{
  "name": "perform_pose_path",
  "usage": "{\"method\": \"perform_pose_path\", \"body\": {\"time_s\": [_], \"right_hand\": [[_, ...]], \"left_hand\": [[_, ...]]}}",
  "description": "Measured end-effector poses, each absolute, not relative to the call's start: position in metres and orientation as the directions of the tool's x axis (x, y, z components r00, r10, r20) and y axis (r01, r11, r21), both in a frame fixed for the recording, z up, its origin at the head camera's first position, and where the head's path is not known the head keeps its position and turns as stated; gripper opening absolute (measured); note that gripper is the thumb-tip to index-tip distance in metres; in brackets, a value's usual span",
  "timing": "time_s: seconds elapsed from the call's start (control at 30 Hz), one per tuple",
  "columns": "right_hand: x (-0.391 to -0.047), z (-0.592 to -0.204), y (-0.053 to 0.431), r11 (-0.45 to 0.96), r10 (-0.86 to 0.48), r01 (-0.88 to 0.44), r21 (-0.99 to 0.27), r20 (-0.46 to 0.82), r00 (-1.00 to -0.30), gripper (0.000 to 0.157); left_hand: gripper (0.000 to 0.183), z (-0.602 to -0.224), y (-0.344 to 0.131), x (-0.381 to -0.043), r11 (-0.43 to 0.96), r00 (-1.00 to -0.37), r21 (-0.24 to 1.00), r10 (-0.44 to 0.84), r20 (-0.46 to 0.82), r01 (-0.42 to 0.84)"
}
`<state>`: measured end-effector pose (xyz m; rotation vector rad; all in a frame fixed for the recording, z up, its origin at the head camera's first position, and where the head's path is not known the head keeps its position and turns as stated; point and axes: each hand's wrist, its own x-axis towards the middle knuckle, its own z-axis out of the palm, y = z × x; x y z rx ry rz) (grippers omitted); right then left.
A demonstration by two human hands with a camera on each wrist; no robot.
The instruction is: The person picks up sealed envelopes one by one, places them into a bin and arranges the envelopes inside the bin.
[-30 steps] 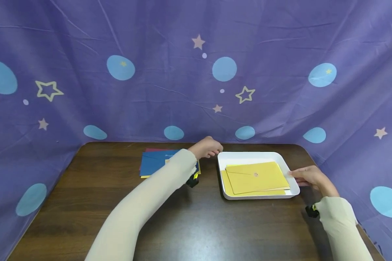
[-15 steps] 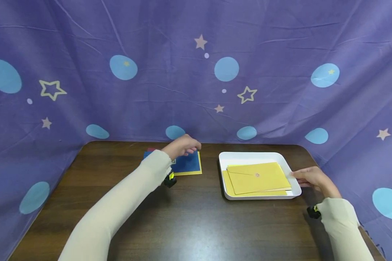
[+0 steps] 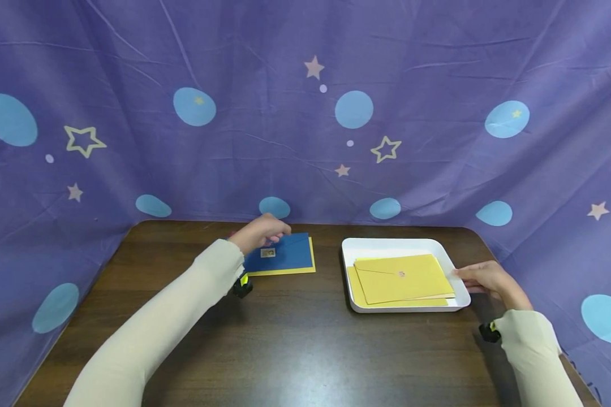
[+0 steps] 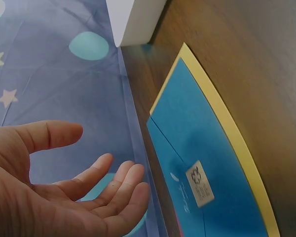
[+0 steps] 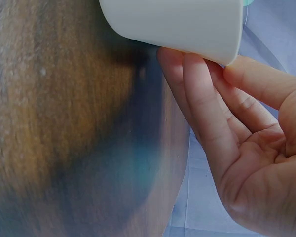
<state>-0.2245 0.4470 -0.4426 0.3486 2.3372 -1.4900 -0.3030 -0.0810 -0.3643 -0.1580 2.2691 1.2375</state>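
My left hand [image 3: 262, 232] is over a small stack of envelopes, above the left part of a blue envelope [image 3: 290, 254]. In the left wrist view its fingers are spread and relaxed with nothing in them; the blue envelope [image 4: 207, 148] with a small printed label lies beside them. A yellow envelope [image 3: 313, 261] shows from beneath the blue one. With thumb at the rim and fingers against the outer wall, my right hand [image 3: 486, 278] holds the right side of a white tray [image 3: 377, 246]. Several yellow envelopes [image 3: 402, 277] lie inside the tray, the top one slightly askew.
The brown wooden table [image 3: 305, 350] has rounded far corners. A purple curtain [image 3: 265, 113] with stars and blue spots hangs close behind its far edge and along the sides. A bit of red shows behind my left hand at the stack.
My left hand has moved left, from beside the tray's far left corner to above the blue envelope, uncovering its right part. My right hand and the tray stay in place.
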Motion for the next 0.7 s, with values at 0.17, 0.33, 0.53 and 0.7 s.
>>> {"method": "perform_pose_path", "body": {"time_s": [0.17,0.33,0.53,0.7], "right_hand": [[-0.224,-0.444,0.448,0.433,0.021,0.380,-0.817,-0.412,-0.911,0.034],[-0.224,-0.444,0.448,0.436,0.016,0.375,-0.818,-0.410,-0.912,0.035],[-0.224,-0.443,0.447,0.423,0.020,0.381,-0.822,-0.412,-0.911,0.031],[-0.224,-0.444,0.448,0.423,0.018,0.377,-0.824,-0.408,-0.913,0.031]], "left_hand": [[0.045,-0.365,-0.092,-0.301,0.564,-0.850,0.737,0.112,-0.514,-0.372],[0.033,-0.369,-0.103,-0.301,0.560,-0.859,0.736,0.081,-0.505,-0.380],[0.046,-0.374,-0.118,-0.301,0.548,-0.861,0.732,0.040,-0.507,-0.406],[0.068,-0.380,-0.131,-0.303,0.544,-0.850,0.711,-0.009,-0.526,-0.446]]}}
